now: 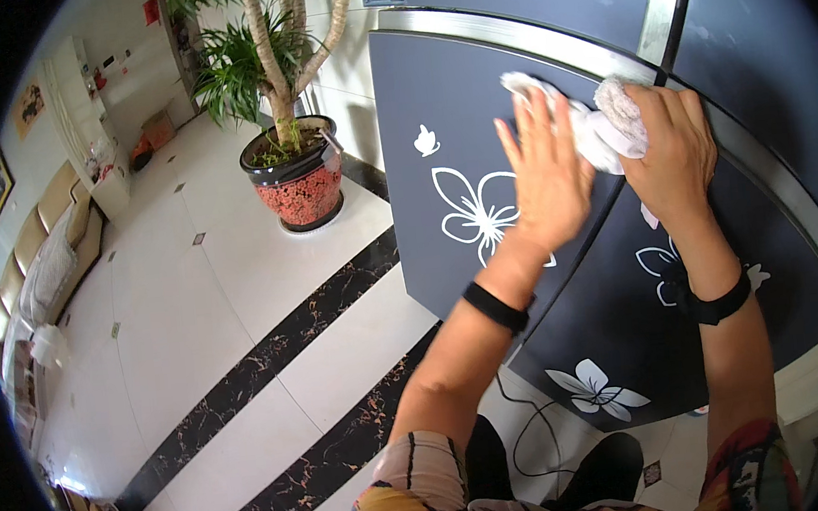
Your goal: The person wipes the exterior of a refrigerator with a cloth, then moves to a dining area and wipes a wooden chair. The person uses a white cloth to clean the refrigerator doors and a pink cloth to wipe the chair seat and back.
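Note:
A white cloth (597,138) is bunched against the dark grey refrigerator door (405,88). My right hand (673,145) grips its thicker, terry-like end near the gap between the two lower doors. My left hand (547,163) lies flat over the cloth's other end, fingers extended and slightly apart, a little blurred. Some cloth shows past its fingertips; how much is under the palm is hidden. Below my left hand is a white outlined flower decal (482,212), partly covered by my wrist. A filled white flower decal (596,391) sits low on the right-hand door.
A metal trim strip (506,35) runs above the lower doors. Left of the refrigerator stands a potted plant (301,185) on the tiled floor (235,271). A black cable (518,458) lies by my legs. A sofa (58,242) lines the far left wall.

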The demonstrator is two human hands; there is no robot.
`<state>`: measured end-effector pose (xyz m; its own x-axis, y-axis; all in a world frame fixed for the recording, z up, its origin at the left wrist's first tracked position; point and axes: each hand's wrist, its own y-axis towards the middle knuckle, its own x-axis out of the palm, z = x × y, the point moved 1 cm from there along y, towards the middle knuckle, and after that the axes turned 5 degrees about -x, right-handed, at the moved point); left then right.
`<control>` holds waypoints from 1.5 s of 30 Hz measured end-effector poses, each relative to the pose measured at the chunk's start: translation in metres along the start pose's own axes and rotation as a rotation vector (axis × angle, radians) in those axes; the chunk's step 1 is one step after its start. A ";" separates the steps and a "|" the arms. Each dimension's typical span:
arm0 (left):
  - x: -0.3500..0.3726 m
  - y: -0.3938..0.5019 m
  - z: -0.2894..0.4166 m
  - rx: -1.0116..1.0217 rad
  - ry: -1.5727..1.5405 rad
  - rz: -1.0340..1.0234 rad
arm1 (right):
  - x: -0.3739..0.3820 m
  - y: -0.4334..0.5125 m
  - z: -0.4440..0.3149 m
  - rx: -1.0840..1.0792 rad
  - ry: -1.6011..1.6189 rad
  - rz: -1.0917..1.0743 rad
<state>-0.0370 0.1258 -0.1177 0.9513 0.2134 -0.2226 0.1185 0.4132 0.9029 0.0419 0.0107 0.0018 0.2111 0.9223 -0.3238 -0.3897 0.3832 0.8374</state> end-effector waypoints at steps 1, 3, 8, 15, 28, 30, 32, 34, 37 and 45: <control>-0.004 0.012 -0.014 0.010 0.092 0.077 | 0.000 0.000 0.000 0.000 0.002 -0.018; -0.022 0.045 -0.046 -0.153 0.103 0.110 | 0.001 0.000 0.000 -0.016 -0.005 0.003; -0.060 0.085 -0.088 -0.640 -0.180 0.068 | 0.002 0.001 -0.003 -0.004 -0.022 0.023; -0.008 0.022 -0.021 0.106 -0.093 0.148 | 0.006 0.001 -0.004 -0.021 -0.050 0.070; -0.035 0.028 -0.083 -0.318 0.086 0.093 | 0.012 -0.002 -0.003 0.023 -0.114 -0.016; -0.028 0.026 -0.068 -0.135 0.071 0.175 | 0.012 -0.003 -0.003 0.043 -0.127 -0.048; -0.023 0.036 -0.063 -0.072 0.028 0.184 | 0.012 -0.004 -0.003 0.039 -0.174 -0.072; -0.022 0.051 -0.070 -0.020 0.146 0.317 | 0.012 -0.005 -0.003 0.071 -0.214 -0.107; -0.024 0.052 -0.093 -0.244 0.167 0.266 | 0.012 -0.005 -0.004 0.083 -0.199 -0.108; -0.032 0.012 -0.105 -0.416 0.142 0.137 | 0.014 -0.005 -0.002 0.066 -0.200 -0.083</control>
<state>-0.0965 0.2169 -0.1389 0.8986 0.3975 -0.1859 -0.1571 0.6870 0.7094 0.0452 0.0216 -0.0082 0.4165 0.8566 -0.3047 -0.3053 0.4474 0.8406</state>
